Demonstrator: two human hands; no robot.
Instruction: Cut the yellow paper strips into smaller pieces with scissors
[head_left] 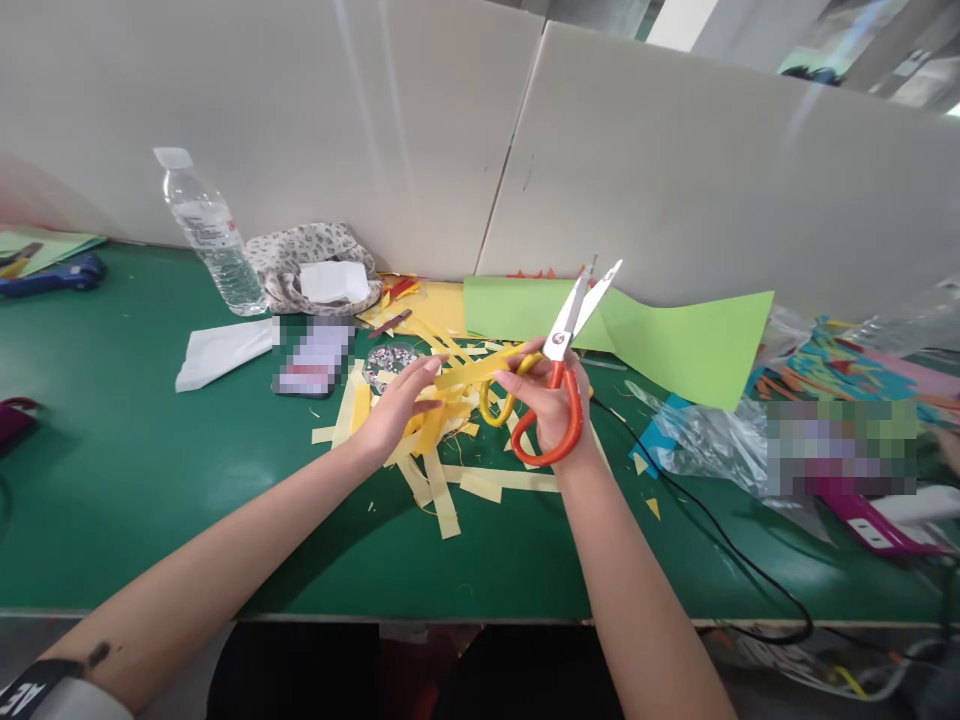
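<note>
Red-handled scissors (555, 345) hang on my right hand (551, 400), blades pointing up and away, slightly apart. The same hand pinches one end of a yellow paper strip (474, 372), and a yellow loop shows beside its fingers. My left hand (397, 405) is at the strip's other end, its fingers apart; whether they touch the strip is unclear. Beneath both hands lies a loose heap of yellow and cream paper strips (442, 495). A round clear dish of small colourful bits (386, 362) stands just behind my left hand.
On the green table (135, 450) are a water bottle (214, 240), a patterned pouch (315, 250), a phone (315, 358) and white tissue (225, 352). Green paper (675, 340) leans at the back. To the right lie plastic bags (712, 440), a black cable (720, 535) and a magenta tool (862, 520).
</note>
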